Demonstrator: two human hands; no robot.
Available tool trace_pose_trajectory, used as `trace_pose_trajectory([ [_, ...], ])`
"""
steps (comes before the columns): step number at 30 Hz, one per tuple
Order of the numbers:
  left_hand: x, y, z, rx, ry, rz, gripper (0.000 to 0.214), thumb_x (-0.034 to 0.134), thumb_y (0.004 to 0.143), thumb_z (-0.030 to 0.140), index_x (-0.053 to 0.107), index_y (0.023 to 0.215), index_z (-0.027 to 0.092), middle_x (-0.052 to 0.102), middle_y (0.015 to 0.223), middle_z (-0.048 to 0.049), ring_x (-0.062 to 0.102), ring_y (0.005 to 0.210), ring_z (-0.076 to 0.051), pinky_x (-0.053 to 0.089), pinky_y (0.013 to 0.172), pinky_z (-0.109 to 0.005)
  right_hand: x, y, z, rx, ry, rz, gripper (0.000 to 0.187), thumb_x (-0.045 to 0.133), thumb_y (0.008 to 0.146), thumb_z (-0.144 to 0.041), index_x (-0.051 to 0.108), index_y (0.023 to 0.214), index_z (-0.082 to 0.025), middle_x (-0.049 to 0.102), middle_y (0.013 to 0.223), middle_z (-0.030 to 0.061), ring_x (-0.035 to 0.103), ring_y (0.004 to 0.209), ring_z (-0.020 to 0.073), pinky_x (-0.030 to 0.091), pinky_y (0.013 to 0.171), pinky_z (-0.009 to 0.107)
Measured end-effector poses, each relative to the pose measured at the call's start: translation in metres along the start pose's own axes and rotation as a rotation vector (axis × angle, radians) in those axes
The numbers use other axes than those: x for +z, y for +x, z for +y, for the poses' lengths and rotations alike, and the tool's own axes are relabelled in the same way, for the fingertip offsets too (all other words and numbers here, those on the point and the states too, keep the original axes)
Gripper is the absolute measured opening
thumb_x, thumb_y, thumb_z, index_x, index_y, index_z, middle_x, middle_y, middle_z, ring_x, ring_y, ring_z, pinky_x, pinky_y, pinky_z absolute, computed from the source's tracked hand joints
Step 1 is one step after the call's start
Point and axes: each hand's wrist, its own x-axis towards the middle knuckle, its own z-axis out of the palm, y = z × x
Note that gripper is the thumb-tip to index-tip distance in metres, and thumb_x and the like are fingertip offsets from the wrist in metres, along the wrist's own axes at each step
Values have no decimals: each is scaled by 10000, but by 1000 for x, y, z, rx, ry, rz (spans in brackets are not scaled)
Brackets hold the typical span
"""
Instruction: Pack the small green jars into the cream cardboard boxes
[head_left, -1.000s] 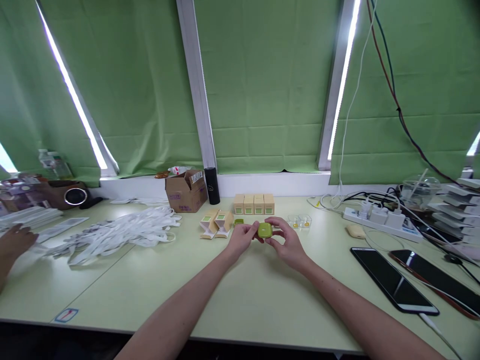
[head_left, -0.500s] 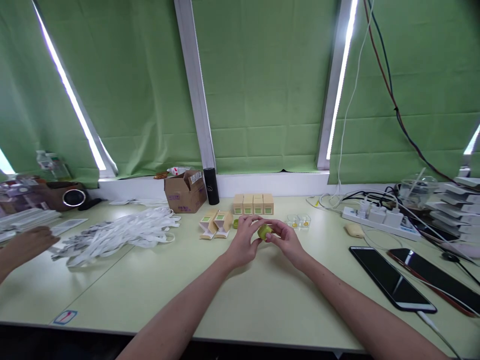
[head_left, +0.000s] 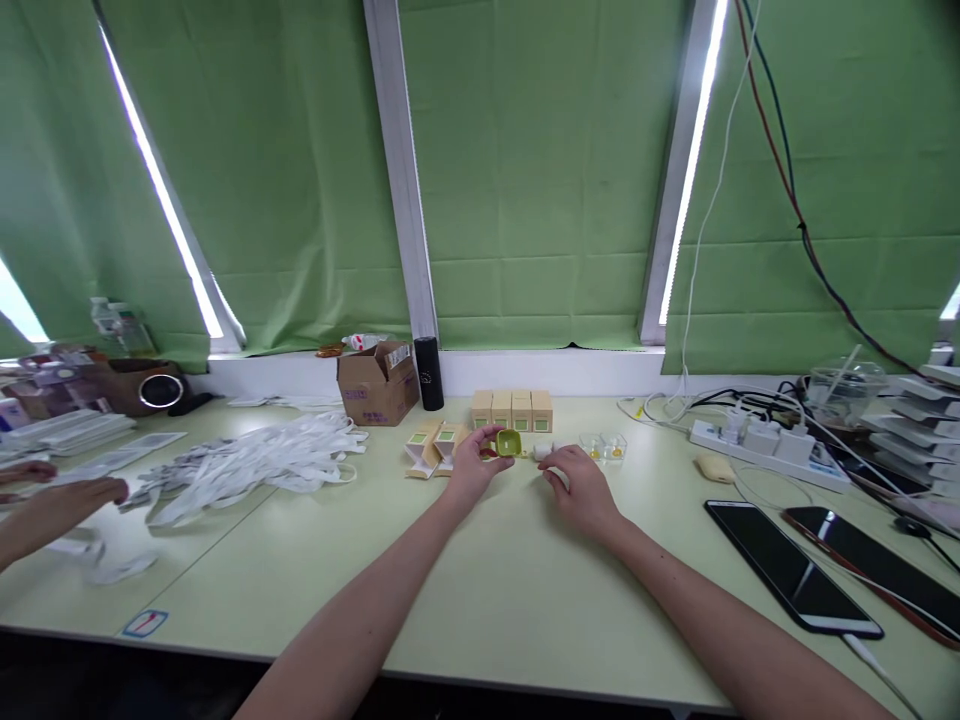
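Observation:
My left hand (head_left: 474,465) pinches a small olive-green cup-shaped piece (head_left: 508,444) with rounded square walls. Its hollow side faces me. To its right, my right hand (head_left: 577,485) hovers low over the table with curled fingers, thumb and forefinger apart. Just beyond those fingertips is a small white piece (head_left: 541,451); whether they touch it I cannot tell. Two kraft boxes (head_left: 424,448) with their sides opened lie left of my left hand. A row of several closed kraft boxes (head_left: 511,410) stands behind. Clear plastic cases (head_left: 603,447) with small yellow contents sit beyond my right hand.
White straps (head_left: 262,465) lie piled at left, near another person's hands (head_left: 71,505). A cardboard carton (head_left: 377,383) and a black cylinder (head_left: 428,373) stand at the back. A power strip (head_left: 769,452), cables and two phones (head_left: 793,567) occupy the right.
My hands have moved apart. The green piece now stays in my left hand, turned hollow side toward me. A small white piece has come into view by my right hand. The other person's hands have shifted.

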Motion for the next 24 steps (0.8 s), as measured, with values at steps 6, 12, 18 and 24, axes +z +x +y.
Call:
trace_pose_trajectory([
  [6,-6,1,-4,-64,-127,43,587,885,595,187,680,1144,184,760,1177,-100,719,969,-208,555,829,-326,5,13,-2,-141,-432,-261,387,544,850,-20,742,1145,-175,674,1370,116,460,1343,337,367,1089,484],
  [12,-5,-1,3,-62,-85,66,568,875,600,181,680,1134,184,768,1171,-95,718,980,-216,534,835,-330,14,35,-5,-186,-610,-440,359,559,867,-64,745,1160,-160,667,1373,147,456,1343,341,307,1086,468],
  [18,-4,-1,5,-45,-58,61,552,866,600,170,678,1119,187,768,1177,-100,709,1080,-252,520,862,-343,27,46,-8,-172,-635,-427,323,509,894,-44,780,1046,-133,767,1093,168,537,1200,339,331,1033,462],
  [24,-5,0,2,-4,3,113,527,842,649,172,672,1147,201,768,1173,-91,710,1051,-240,515,876,-355,16,36,-11,-221,-629,-396,334,554,823,0,779,1026,-141,766,1102,166,523,1221,331,287,1075,454],
])
